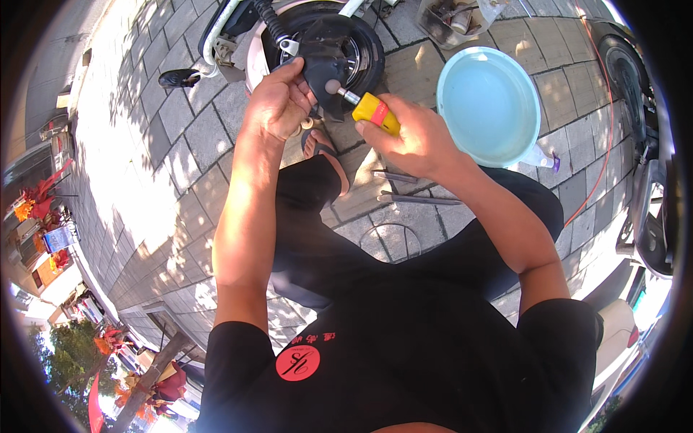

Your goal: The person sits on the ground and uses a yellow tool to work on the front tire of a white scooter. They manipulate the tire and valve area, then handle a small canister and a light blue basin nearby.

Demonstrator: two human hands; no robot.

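While the left hand (276,101) grips a piece of black rubber tube (326,61) with its fingers curled around the edge, the right hand (408,137) is clenched around a yellow-handled tool (375,112), whose rounded grey tip (333,87) presses against the rubber. Both are held up just in front of a scooter wheel (361,43) with a black tyre. To the right of the hands, on the grey paving stones (180,144), stands a round pale-blue basin (488,105) that appears to hold clear water; a small purple object (554,163) lies just beside its lower rim. Above the basin, near the top edge, sits a small open box (451,22) with tools or parts inside, too small to tell apart. Two slim metal bars (411,189) lie on the stones below the right hand, near a sandalled foot (321,148). On the person's black shirt a round red badge (297,362) with dark marks sits at the chest. Far left, small stalls with red and orange decorations (40,198) line the pavement.
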